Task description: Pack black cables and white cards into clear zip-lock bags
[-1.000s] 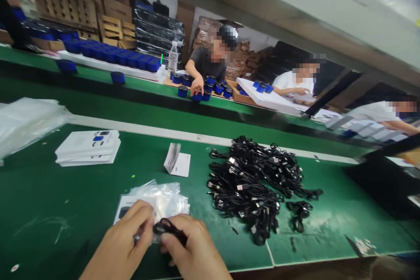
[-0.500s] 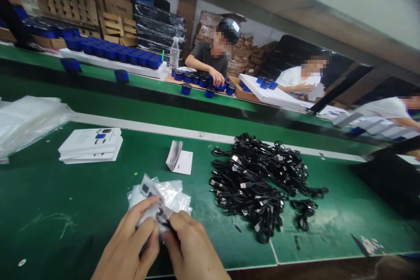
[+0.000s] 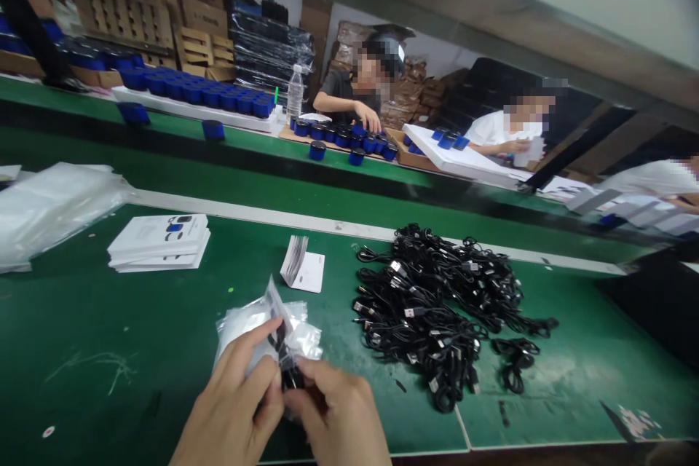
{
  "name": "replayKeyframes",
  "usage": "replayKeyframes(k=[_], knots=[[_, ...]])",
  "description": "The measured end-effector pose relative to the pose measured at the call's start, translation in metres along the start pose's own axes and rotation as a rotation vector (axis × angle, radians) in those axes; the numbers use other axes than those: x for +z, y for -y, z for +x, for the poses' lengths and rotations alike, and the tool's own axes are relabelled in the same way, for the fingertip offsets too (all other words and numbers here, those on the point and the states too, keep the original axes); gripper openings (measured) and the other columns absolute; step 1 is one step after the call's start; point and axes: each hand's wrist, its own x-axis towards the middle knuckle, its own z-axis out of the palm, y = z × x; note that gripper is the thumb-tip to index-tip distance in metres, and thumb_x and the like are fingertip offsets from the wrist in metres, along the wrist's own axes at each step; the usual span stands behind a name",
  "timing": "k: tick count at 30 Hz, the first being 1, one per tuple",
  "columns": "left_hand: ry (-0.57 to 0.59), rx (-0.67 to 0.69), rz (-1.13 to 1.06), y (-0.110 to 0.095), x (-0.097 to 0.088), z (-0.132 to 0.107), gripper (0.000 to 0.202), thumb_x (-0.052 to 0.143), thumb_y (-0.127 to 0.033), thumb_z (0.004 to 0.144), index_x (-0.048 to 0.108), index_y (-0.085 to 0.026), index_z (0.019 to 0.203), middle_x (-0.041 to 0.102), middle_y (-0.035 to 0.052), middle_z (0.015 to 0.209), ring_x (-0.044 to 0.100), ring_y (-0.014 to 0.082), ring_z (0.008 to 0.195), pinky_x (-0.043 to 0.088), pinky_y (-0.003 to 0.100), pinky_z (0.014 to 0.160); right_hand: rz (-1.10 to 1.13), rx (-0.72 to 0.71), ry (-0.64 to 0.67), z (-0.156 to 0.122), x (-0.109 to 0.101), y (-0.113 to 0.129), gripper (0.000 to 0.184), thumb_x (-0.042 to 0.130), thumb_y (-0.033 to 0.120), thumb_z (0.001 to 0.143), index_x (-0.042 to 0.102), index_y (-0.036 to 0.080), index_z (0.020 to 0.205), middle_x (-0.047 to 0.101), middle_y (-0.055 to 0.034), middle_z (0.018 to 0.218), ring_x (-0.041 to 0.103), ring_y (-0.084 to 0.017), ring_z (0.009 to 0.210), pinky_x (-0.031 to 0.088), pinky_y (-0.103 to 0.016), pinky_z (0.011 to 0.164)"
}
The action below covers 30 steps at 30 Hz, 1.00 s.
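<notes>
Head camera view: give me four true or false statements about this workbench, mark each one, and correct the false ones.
1. The left hand and right hand grip a clear plastic bag and a black cable. True.
2. The pile of black USB cables lies left of the hands. False: it lies to their right.
3. A stack of printed white cards lies on the green bench top. True.
4. The co-worker in the dark shirt is holding a water bottle. False: their hand is on the blue round containers, and the water bottle stands apart.
</notes>
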Motion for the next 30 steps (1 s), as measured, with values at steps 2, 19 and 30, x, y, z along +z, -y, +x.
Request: replayKeyframes(k=[2, 19, 30], knots=[[-0.007, -0.01, -0.014, -0.001, -0.002, 0.001, 0.013, 0.042, -0.017, 0.087, 0.05, -0.024, 0.079, 0.044, 0.0096, 0.126, 0.054, 0.023, 0.107, 0.054, 0.032, 0.075, -0.127, -0.186, -0.161, -0.003, 0.011, -0.005, 0.025, 0.048, 0.015, 0.086, 0.066, 0.019, 0.103, 0.068, -0.0053, 0.076, 0.065, -0.018, 0.062, 0.051, -0.024, 0.057], [0.155, -0.13, -0.245, 0.001, -0.02, 0.011, 0.051, 0.069, -0.036, 0.07, 0.048, -0.032, 0.117, 0.067, 0.0024, 0.112, 0.059, 0.0307, 0.108, 0.021, 0.063, 0.105, 0.328, 0.262, 0.068, 0.019, -0.002, 0.006, 0.027, 0.068, 0.015, 0.068, 0.045, 0.019, 0.055, 0.043, 0.0078, 0.05, 0.037, -0.008, 0.047, 0.029, -0.019, 0.047], [0.128, -0.706, -0.94, 0.0, -0.033, 0.03, 0.024, 0.064, -0.047, 0.071, 0.064, -0.024, 0.074, 0.068, -0.0034, 0.07, 0.064, 0.0159, 0.071, 0.048, 0.018, 0.065, 0.595, 0.221, -0.024, 0.017, -0.008, 0.002, 0.013, 0.064, 0.024, 0.075, 0.056, 0.016, 0.068, 0.049, 0.0027, 0.065, 0.045, -0.011, 0.06, 0.037, -0.022, 0.058]])
